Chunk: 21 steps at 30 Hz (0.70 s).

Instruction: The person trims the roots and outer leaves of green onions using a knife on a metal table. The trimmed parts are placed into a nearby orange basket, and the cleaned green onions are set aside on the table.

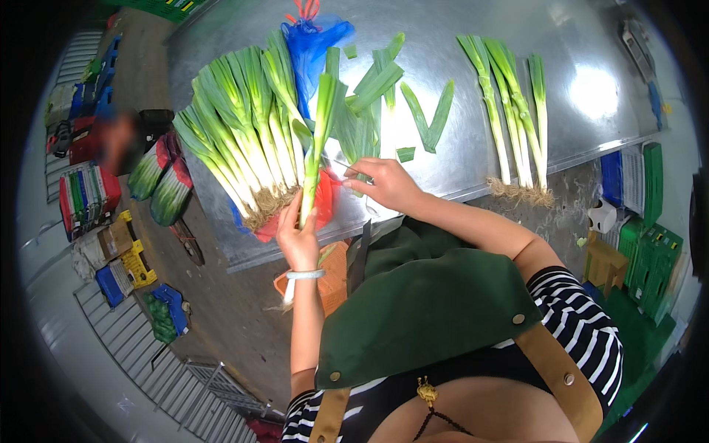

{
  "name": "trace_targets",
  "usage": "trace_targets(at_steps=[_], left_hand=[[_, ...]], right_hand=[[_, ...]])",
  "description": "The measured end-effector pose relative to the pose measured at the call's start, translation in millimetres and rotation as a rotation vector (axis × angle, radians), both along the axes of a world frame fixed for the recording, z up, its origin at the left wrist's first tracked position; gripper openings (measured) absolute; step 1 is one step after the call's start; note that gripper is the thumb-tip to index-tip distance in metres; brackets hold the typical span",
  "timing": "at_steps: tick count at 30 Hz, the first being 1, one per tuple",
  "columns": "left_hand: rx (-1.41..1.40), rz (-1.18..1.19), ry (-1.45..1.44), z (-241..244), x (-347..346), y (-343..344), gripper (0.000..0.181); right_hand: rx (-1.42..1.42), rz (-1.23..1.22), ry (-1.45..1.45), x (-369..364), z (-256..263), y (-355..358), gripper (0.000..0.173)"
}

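Note:
My left hand (pixel 297 230) grips the white lower stalk of a leek (pixel 318 144), which stands nearly upright in view with its green top away from me. Just right of that stalk, my right hand (pixel 385 183) has its fingers curled around a thin metal blade (pixel 337 161); the handle is hidden. Left of the held leek lies a pile of leeks (pixel 243 127) with roots towards me. Cut green leaf pieces (pixel 376 88) are scattered beyond my right hand. Farther right, several leeks (pixel 518 116) lie with their roots over the table edge.
The steel table (pixel 432 177) bears a blue mesh bag (pixel 316 55) and, at its near edge, red plastic (pixel 328 202). Below stands an orange crate (pixel 332 277). Filled net bags (pixel 171 191) are on the left. Green crates (pixel 656 260) stack at right; a blurred person (pixel 119 138) is far left.

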<state>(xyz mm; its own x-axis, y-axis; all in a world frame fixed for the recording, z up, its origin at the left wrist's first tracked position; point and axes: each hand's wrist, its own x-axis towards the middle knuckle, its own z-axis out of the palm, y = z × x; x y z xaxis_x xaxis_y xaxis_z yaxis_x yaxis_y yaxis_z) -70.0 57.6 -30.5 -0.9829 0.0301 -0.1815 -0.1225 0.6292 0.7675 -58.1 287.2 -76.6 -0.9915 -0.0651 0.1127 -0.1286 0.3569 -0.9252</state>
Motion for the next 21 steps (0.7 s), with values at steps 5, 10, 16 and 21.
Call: trace_targets(at_steps=[5,10,16,21], left_hand=[[0.812,0.095,-0.014,-45.5,-9.8,63.8,0.061],[0.602,0.002,0.108,-25.6,-57.8,93.4,0.044],[0.492,-0.084,0.038,29.1,-143.6,91.3,0.054],[0.325,-0.331,-0.282,6.8,-131.1,96.9,0.018]], right_hand=[[-0.359,-0.169,-0.194,-15.5,7.6,-24.7,0.047],[-0.429,-0.3,-0.216,-46.8,-15.9,30.4,0.053],[-0.156,-0.069,-0.018,-34.7,-3.5,82.4,0.048],[0.062,-0.136,-0.193,-0.6,5.3,97.9,0.038]])
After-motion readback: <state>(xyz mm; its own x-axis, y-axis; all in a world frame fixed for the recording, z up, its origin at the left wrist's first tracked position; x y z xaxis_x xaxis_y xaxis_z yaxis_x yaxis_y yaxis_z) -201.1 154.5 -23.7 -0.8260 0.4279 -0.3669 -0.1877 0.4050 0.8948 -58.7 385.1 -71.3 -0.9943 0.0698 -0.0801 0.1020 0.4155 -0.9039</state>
